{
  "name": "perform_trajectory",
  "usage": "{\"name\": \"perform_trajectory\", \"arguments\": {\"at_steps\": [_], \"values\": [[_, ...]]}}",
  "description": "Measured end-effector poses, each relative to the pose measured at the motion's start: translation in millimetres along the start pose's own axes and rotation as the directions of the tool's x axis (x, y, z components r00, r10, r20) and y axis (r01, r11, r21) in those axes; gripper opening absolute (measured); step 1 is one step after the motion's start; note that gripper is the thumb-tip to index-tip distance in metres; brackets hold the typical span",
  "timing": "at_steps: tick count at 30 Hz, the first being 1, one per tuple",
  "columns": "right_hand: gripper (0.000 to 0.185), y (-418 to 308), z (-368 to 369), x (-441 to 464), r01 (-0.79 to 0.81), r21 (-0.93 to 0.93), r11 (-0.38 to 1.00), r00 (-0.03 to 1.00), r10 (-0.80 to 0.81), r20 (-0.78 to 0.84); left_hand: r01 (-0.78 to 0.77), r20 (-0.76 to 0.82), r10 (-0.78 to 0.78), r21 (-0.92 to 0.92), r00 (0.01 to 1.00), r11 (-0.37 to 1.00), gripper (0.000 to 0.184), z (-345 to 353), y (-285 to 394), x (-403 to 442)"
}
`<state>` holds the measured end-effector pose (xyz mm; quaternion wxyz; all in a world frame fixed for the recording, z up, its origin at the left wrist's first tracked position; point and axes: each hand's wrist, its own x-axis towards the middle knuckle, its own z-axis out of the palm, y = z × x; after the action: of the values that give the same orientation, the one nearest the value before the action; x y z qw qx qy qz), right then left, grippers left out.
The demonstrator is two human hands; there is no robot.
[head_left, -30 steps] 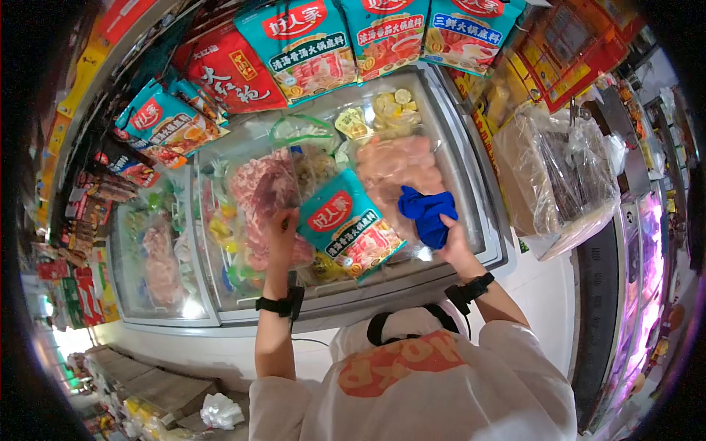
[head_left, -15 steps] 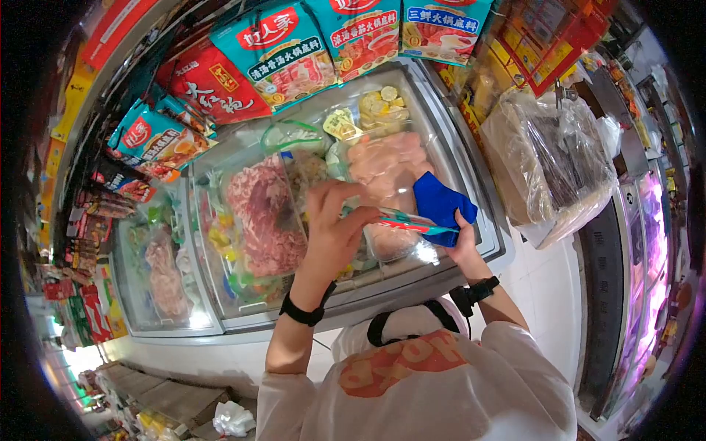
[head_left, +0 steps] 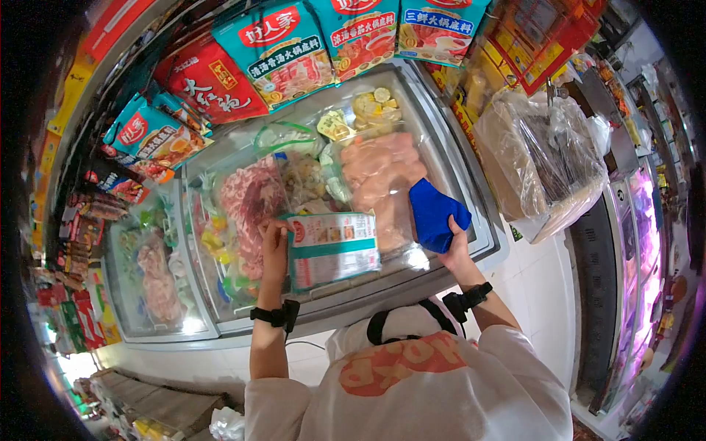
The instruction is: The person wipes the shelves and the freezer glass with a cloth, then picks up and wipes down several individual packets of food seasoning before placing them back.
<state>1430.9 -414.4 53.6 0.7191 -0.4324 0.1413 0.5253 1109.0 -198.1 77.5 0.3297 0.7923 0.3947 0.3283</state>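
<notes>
Flipped hotpot-base packet shows back, print blurred; your left grip at its upper-left corner, pinch unclear; right grip pinches blue cloth.

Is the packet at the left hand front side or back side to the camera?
Back side: the packet shows a pale panel with small pictures and a teal band across it, not a big front picture.

Teal-edged packet, back seemingly up, folded blue cloth, above freezer
</notes>
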Motion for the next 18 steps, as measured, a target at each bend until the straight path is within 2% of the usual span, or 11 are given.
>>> {"name": "perform_trajectory", "arguments": {"at_steps": [2,3,5,7,9,10,11,13,15,17,18], "values": [[0.057,4,-3,2,0.003,-0.011,1.000,1.000,-0.002,0.015,0.252,0.083,-0.242,-0.479,0.967,0.841,0.009,0,-28,-20],[0.056,7,-5,3,0.005,-0.014,1.000,1.000,-0.005,0.031,0.253,0.079,-0.246,-0.484,0.966,0.838,0.009,-7,-33,-27],[0.056,9,-3,1,-0.011,-0.022,1.000,1.000,0.011,0.029,0.410,0.276,-0.383,-0.046,0.881,0.911,0.012,-25,-21,-35],[0.056,13,0,3,-0.028,-0.032,0.999,0.999,0.029,0.033,0.467,0.223,-0.440,-0.087,0.870,0.880,0.014,-28,-29,-51],[0.051,26,-3,13,0.166,-0.373,0.913,0.986,-0.155,0.059,0.522,0.174,-0.499,-0.130,0.849,0.843,0.018,-24,-42,-65],[0.045,41,-9,26,0.291,-0.565,0.772,0.943,-0.333,0.032,0.437,0.038,-0.450,-0.327,0.892,0.838,0.020,-15,-53,-72],[0.045,52,4,25,0.515,-0.698,0.498,0.831,-0.490,0.263,0.311,-0.110,-0.414,-0.498,0.904,0.810,0.023,-9,-60,-76],[0.059,82,10,34,0.506,-0.862,0.037,0.843,-0.231,0.485,0.407,-0.018,-0.469,-0.467,0.883,0.785,0.024,-11,-74,-84],[0.074,111,69,3,0.749,-0.625,-0.220,0.593,-0.200,0.780,0.497,0.070,-0.520,-0.425,0.851,0.756,0.024,-7,-94,-91],[0.080,144,105,-14,0.729,-0.367,-0.577,0.570,0.216,0.793,0.386,0.041,-0.398,-0.354,0.916,0.852,0.026,4,-122,-99],[0.077,165,113,-13,0.757,-0.292,-0.584,0.516,0.260,0.816,0.337,0.038,-0.341,-0.287,0.939,0.897,0.030,1,-112,-97]]}}
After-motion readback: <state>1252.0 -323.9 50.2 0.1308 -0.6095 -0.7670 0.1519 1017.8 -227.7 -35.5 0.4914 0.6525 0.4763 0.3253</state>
